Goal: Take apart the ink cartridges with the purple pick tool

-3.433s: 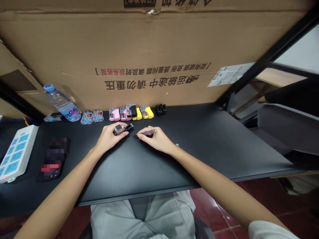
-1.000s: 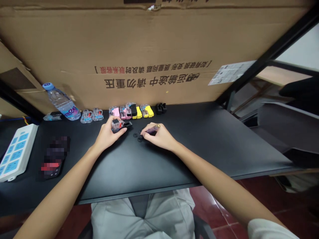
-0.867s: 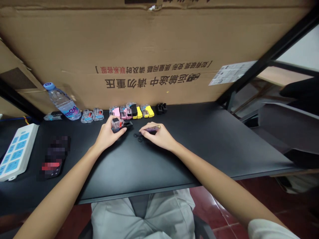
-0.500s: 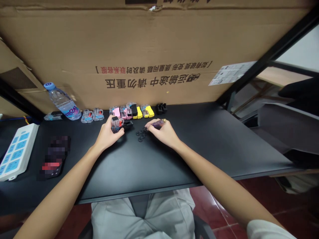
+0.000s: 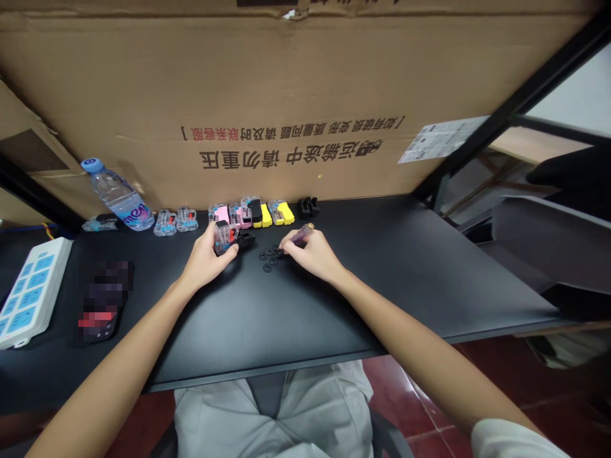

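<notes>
My left hand (image 5: pixel 204 261) grips a small clear plastic toy car (image 5: pixel 224 236) with red and black parts, tilted up on the black desk (image 5: pixel 296 318). My right hand (image 5: pixel 312 256) holds a thin purple screwdriver (image 5: pixel 301 235), its tip down by several small black wheels (image 5: pixel 270 257) lying loose on the desk between my hands.
A row of small toy cars, clear, pink, yellow and black (image 5: pixel 248 215), lines the back of the desk against a large cardboard sheet (image 5: pixel 286 95). A water bottle (image 5: pixel 118 196) lies at the back left. A white power strip (image 5: pixel 26 292) and a phone (image 5: pixel 102 302) lie at left.
My left hand has lifted and tilted the clear car. My right hand moved right and back with the screwdriver, uncovering more small black wheels on the desk.
</notes>
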`<state>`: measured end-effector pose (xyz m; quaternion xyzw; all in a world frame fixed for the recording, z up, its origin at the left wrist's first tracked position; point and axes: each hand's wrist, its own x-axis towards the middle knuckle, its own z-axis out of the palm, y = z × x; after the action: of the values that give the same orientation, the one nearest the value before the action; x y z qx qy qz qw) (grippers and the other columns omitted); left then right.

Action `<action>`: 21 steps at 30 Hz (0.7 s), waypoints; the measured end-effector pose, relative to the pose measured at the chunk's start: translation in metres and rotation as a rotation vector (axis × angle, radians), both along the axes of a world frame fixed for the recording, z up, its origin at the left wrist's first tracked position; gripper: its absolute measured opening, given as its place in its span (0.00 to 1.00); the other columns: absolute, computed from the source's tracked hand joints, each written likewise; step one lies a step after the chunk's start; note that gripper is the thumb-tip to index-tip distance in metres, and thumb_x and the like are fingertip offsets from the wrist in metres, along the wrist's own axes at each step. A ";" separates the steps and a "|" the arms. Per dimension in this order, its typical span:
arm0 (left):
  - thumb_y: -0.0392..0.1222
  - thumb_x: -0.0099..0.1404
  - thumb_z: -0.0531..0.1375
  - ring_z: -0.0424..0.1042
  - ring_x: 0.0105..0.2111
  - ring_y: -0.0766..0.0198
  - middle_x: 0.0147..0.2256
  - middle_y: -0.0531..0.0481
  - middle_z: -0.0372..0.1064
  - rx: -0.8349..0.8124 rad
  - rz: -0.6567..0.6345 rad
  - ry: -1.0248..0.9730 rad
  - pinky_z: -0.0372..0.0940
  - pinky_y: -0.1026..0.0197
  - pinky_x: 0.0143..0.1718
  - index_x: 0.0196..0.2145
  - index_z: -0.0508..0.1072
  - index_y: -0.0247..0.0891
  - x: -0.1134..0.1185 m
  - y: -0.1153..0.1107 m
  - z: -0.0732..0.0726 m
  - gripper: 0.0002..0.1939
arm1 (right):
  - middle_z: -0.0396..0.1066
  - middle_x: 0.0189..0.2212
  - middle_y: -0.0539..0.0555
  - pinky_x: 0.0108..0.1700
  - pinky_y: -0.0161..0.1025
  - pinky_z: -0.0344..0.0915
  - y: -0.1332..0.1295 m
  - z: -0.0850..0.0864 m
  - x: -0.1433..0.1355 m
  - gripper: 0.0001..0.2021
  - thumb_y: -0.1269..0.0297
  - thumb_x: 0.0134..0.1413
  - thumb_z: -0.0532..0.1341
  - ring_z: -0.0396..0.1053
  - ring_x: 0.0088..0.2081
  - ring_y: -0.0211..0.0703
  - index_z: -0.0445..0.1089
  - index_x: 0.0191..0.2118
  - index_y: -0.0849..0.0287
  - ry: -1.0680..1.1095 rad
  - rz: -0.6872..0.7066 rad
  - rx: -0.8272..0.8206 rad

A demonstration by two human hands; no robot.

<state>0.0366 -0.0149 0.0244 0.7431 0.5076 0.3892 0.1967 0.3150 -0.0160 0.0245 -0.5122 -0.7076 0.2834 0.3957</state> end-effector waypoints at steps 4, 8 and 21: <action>0.52 0.66 0.65 0.78 0.35 0.55 0.40 0.47 0.79 -0.003 0.013 0.008 0.73 0.53 0.39 0.45 0.68 0.41 0.000 0.000 0.000 0.16 | 0.77 0.26 0.51 0.39 0.42 0.72 0.002 -0.003 0.002 0.09 0.65 0.57 0.61 0.75 0.32 0.47 0.75 0.27 0.57 -0.005 -0.033 0.023; 0.51 0.67 0.65 0.78 0.35 0.56 0.39 0.48 0.79 0.003 -0.004 0.013 0.74 0.54 0.40 0.46 0.69 0.41 0.000 0.000 0.000 0.16 | 0.77 0.26 0.52 0.39 0.42 0.72 0.004 -0.004 0.004 0.10 0.64 0.56 0.62 0.75 0.32 0.47 0.74 0.25 0.57 -0.022 -0.038 0.019; 0.50 0.67 0.65 0.80 0.38 0.54 0.43 0.45 0.81 0.011 -0.023 0.024 0.74 0.54 0.42 0.51 0.70 0.39 0.000 0.000 0.000 0.19 | 0.82 0.32 0.53 0.46 0.42 0.75 -0.007 -0.002 -0.007 0.08 0.67 0.54 0.62 0.80 0.36 0.47 0.80 0.30 0.56 0.038 0.217 0.040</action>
<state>0.0361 -0.0147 0.0248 0.7547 0.4990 0.3809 0.1909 0.3083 -0.0228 0.0226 -0.4191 -0.7568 0.3201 0.3863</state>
